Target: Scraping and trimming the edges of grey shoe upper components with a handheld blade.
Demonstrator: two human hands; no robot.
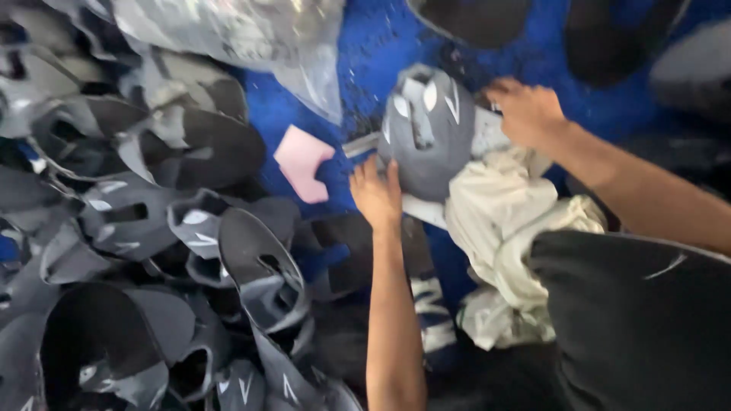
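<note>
A grey shoe upper [430, 129] with white chevron marks lies rounded on the blue surface [381, 46]. My left hand [376, 192] presses its lower left edge, fingers spread flat against it. At the upper's right edge my right hand [525, 110] grips the material. A crumpled cream cloth [502, 221] lies just below the upper, between my two arms. A thin grey stick-like tool [360, 144] pokes out from under the upper on the left; what it is cannot be told.
A big heap of black and grey shoe uppers [152, 251] fills the left half. A pink foam piece [302, 161] lies beside the tool. A clear plastic bag [251, 38] sits at top. Dark shapes [609, 30] line the top right.
</note>
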